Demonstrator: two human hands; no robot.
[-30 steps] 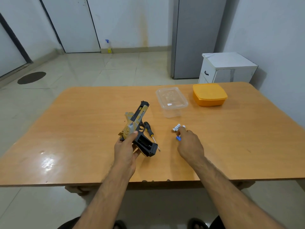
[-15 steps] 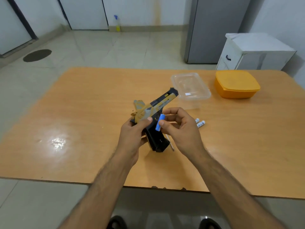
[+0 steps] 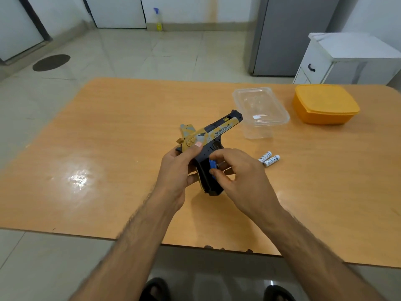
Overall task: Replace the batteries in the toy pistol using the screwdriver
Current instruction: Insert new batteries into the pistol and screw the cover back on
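Note:
The toy pistol [image 3: 217, 132], yellow and dark blue, is held above the wooden table [image 3: 108, 148] by my left hand [image 3: 178, 170], thumb on its slide, barrel pointing up and to the right. My right hand [image 3: 240, 181] pinches a blue battery [image 3: 212, 167] and presses it against the open black grip. Two white batteries [image 3: 269, 159] lie side by side on the table just right of my right hand. The screwdriver is hidden from view behind my hands.
A clear plastic container [image 3: 260, 111] sits beyond the pistol, with a closed orange box [image 3: 325, 105] to its right. A white cabinet [image 3: 351, 57] and a grey fridge [image 3: 290, 33] stand behind the table. The table's near edge is below my forearms.
My right hand picked a blue battery up from the table, carried it to the pistol and lowered it to the grip. My left hand lifted the pistol off the table.

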